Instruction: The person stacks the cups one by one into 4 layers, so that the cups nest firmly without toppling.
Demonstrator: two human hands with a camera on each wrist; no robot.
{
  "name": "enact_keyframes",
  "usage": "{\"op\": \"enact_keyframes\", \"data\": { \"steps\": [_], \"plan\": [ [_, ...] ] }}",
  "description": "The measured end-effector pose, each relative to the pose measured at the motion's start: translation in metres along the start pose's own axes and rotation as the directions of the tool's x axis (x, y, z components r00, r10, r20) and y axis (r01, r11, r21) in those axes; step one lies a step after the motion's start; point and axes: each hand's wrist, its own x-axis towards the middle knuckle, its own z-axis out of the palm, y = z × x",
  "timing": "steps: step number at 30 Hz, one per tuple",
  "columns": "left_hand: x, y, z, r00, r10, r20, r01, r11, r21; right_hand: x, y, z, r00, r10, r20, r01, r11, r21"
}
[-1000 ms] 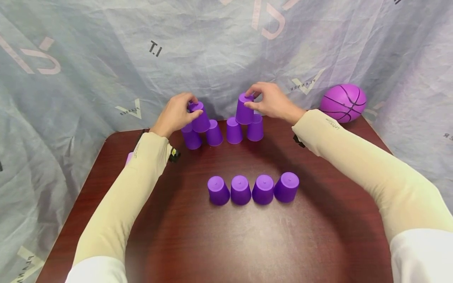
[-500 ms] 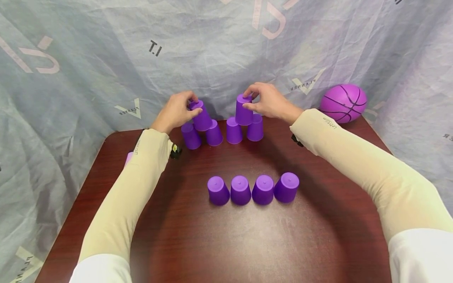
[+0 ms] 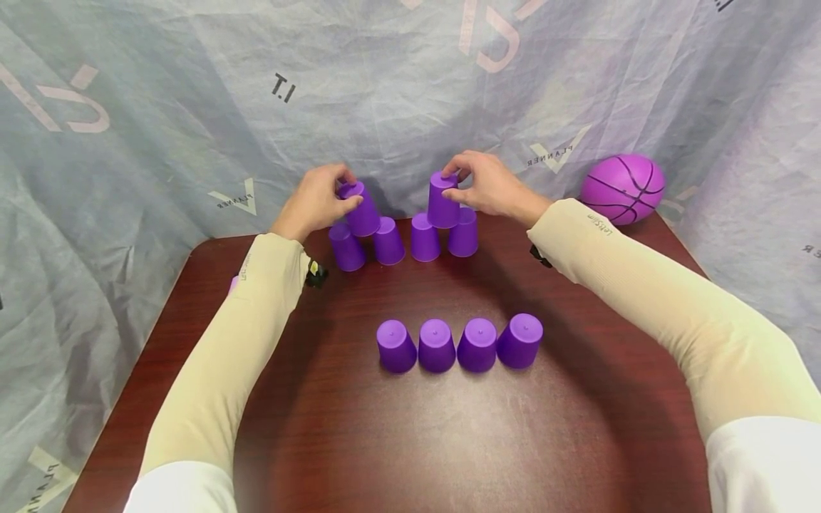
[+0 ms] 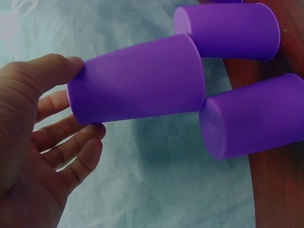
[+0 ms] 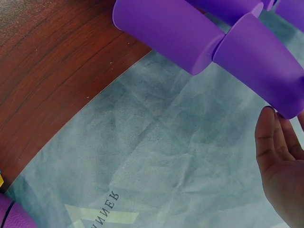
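At the back of the table, my left hand (image 3: 314,199) pinches an upside-down purple cup (image 3: 362,212) near its closed end. That cup's rim meets the tops of two upside-down cups, a left one (image 3: 348,249) and a right one (image 3: 388,242); in the left wrist view the held cup (image 4: 137,80) bridges them. My right hand (image 3: 490,184) pinches another purple cup (image 3: 443,203) by its upper end. Beneath it stand two more upside-down cups, one left (image 3: 424,239) and one right (image 3: 463,234). The right wrist view shows this held cup (image 5: 261,64) touching a lower cup (image 5: 168,33).
A row of several upside-down purple cups (image 3: 437,347) stands mid-table, nearer to me. A purple basketball (image 3: 623,189) sits at the back right corner. By my left forearm a small purple item (image 3: 234,283) is mostly hidden. Grey fabric (image 3: 385,85) hangs behind the table (image 3: 449,442).
My left hand has shifted its cup slightly to the left and up. The right hand and its cup stay almost still, and the other cups have not moved.
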Motion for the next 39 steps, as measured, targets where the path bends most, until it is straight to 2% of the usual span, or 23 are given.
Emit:
{"op": "enact_keyframes", "data": {
  "steps": [12,16,21,24,28,31,35,39],
  "plan": [
    [-0.004,-0.003,-0.001,1.000,0.007,-0.009,-0.006,1.000,0.020,0.001,0.001,0.000,1.000,0.002,0.011,-0.002,1.000,0.009],
    [-0.006,-0.004,-0.001,1.000,0.006,-0.012,-0.007,1.000,-0.003,0.000,0.001,-0.001,1.000,-0.008,0.008,0.008,1.000,0.008],
    [-0.012,-0.008,-0.004,0.999,-0.013,-0.034,0.011,0.999,-0.050,-0.005,0.001,-0.005,0.999,-0.035,-0.041,0.036,0.999,0.026],
    [-0.018,-0.011,-0.007,0.999,-0.022,-0.050,0.018,0.998,-0.062,-0.011,-0.001,-0.010,0.992,-0.083,-0.094,0.086,0.996,0.027],
    [-0.025,-0.017,-0.012,0.995,-0.029,-0.091,0.022,0.997,-0.080,-0.019,-0.006,-0.013,0.972,-0.185,-0.147,0.187,0.982,0.000],
    [-0.030,-0.024,-0.014,0.989,-0.030,-0.142,0.016,0.995,-0.094,-0.027,-0.013,-0.012,0.951,-0.278,-0.135,0.280,0.960,-0.002],
    [-0.036,-0.034,-0.014,0.984,-0.046,-0.173,0.025,0.993,-0.118,-0.038,-0.027,-0.004,0.927,-0.372,-0.052,0.373,0.928,0.011],
    [-0.041,-0.044,-0.007,0.985,-0.070,-0.157,0.050,0.990,-0.130,-0.049,-0.046,0.009,0.892,-0.448,0.053,0.448,0.894,0.018]
  ]
}}
